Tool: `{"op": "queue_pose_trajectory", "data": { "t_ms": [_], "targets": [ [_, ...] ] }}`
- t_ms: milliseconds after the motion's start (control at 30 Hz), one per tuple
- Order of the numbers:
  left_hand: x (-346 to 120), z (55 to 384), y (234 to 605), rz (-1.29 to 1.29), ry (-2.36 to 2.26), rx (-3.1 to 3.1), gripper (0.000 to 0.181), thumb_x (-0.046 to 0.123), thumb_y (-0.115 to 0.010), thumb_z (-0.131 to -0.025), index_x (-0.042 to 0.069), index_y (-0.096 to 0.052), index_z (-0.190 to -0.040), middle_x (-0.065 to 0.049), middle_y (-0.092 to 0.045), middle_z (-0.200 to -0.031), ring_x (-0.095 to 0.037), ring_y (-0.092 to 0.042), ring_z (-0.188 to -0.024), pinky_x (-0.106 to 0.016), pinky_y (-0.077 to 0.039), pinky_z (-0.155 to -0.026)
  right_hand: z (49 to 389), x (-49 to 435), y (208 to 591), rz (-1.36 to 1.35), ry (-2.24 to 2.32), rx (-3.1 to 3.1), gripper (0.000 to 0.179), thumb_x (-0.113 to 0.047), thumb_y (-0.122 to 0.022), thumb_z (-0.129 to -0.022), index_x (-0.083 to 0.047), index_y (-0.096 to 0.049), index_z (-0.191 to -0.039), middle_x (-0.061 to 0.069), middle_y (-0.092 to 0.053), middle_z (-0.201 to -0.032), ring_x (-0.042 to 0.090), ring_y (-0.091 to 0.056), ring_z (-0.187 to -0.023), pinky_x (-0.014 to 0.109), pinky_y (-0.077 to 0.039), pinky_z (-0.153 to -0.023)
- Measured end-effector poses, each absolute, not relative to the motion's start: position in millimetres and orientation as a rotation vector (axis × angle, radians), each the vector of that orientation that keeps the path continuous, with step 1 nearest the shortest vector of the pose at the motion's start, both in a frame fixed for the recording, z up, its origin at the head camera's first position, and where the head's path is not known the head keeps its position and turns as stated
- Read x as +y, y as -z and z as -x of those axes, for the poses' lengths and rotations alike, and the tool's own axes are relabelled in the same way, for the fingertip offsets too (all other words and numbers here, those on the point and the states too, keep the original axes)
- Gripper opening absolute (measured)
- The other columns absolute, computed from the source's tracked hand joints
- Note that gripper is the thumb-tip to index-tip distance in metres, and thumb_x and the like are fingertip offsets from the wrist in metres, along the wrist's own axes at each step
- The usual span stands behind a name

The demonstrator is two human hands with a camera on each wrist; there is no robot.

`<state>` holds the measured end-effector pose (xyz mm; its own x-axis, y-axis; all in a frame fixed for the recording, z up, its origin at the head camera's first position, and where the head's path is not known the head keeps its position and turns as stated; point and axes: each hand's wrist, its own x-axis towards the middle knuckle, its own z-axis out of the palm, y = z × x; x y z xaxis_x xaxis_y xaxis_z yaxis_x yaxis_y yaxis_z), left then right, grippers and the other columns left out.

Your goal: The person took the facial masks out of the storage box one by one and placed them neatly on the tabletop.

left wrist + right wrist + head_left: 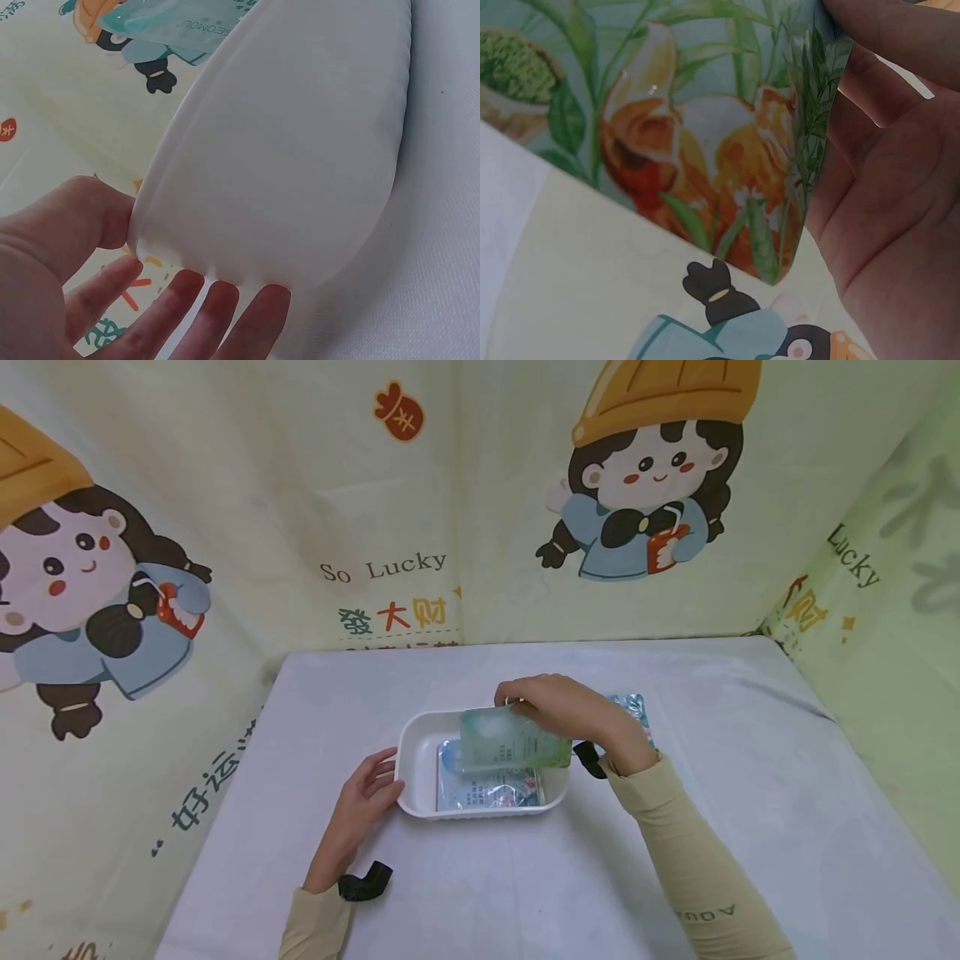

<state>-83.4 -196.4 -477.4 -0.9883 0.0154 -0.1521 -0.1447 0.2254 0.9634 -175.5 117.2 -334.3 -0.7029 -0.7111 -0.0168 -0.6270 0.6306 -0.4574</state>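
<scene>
A white oblong tray (414, 777) sits on the table, and a blue flat sachet (457, 795) lies inside it. My left hand (366, 802) touches the tray's left end from outside. In the left wrist view its fairly straight fingers (262, 319) rest on the tray wall, the thumb at the rim. Over the tray, my right hand (558, 706) pinches a flat green sachet (495, 742) by its upper edge, partly covering the blue one. The right wrist view shows the sachet's face, printed with leaves and an amber shape; the pinching fingertips are largely hidden there.
Another blue sachet (633, 706) lies on the table behind my right wrist, partly hidden by it. The white-covered table (480, 893) meets a printed cloth backdrop (510, 602) at its back edge; more cloth hangs at the sides. A black strap piece (367, 883) sticks out from my left wrist.
</scene>
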Motion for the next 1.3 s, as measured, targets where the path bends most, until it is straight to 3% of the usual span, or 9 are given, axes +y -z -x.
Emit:
{"op": "queue_pose_trajectory", "data": {
  "t_ms": [333, 600, 1300],
  "targets": [
    [-193.9, 90.6, 477.9, 0.113, -1.874, 2.337, 0.053, 0.025, -0.069, -0.083, 0.025, -0.045, -0.131, -0.006, -0.052, -0.126, -0.022, -0.053, -0.113, -0.028, -0.051, -0.082, 179.1, 142.1, 329.2, 1.016, 0.631, 2.678, 0.019, -0.01, -0.054, -0.093, -0.021, -0.059, -0.106, -0.007, -0.061, -0.103, 0.012, -0.056, -0.087, 0.032, -0.049, -0.079],
    [-193.9, 94.7, 476.1, 0.081, -1.907, 2.291, 0.054, 0.014, -0.066, -0.085, 0.017, -0.043, -0.134, -0.013, -0.051, -0.127, -0.029, -0.051, -0.115, -0.029, -0.051, -0.082, 179.8, 160.2, 325.0, 0.95, 0.625, 2.696, 0.018, -0.01, -0.054, -0.093, -0.021, -0.059, -0.107, -0.005, -0.061, -0.102, 0.014, -0.055, -0.088, 0.034, -0.048, -0.079],
    [-196.3, 84.5, 475.8, 0.138, -1.882, 2.327, 0.053, 0.029, -0.069, -0.083, 0.029, -0.045, -0.13, -0.003, -0.052, -0.124, -0.021, -0.054, -0.112, -0.029, -0.051, -0.082, 180.1, 199.4, 335.3, 0.81, 0.591, 2.75, 0.02, -0.007, -0.054, -0.092, -0.019, -0.061, -0.106, -0.002, -0.062, -0.103, 0.017, -0.055, -0.09, 0.039, -0.048, -0.081]
  ]
}}
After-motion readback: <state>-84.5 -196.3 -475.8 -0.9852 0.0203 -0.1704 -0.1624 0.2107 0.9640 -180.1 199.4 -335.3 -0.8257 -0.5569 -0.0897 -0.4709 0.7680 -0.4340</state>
